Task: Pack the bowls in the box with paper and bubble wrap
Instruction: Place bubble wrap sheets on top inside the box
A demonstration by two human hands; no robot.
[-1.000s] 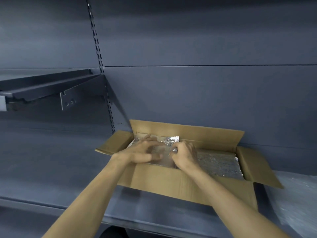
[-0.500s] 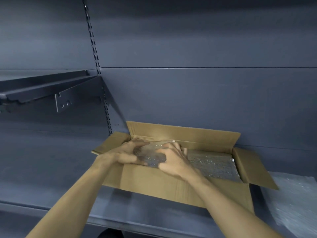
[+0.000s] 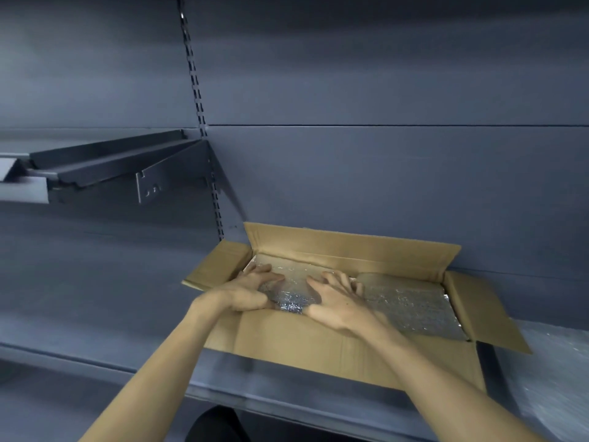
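Pressing spread fingers on bubble wrap (image 3: 288, 298) at the box's (image 3: 318, 342) left end on the shelf (image 3: 95, 314), both hands (image 3: 251, 290) (image 3: 334, 303) seemed late in packing; bowls hidden, flaps open.

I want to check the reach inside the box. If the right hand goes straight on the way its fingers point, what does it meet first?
Probably the box's back wall. The right hand lies on the bubble wrap, fingers aimed away at that wall; depth is unclear from one view.
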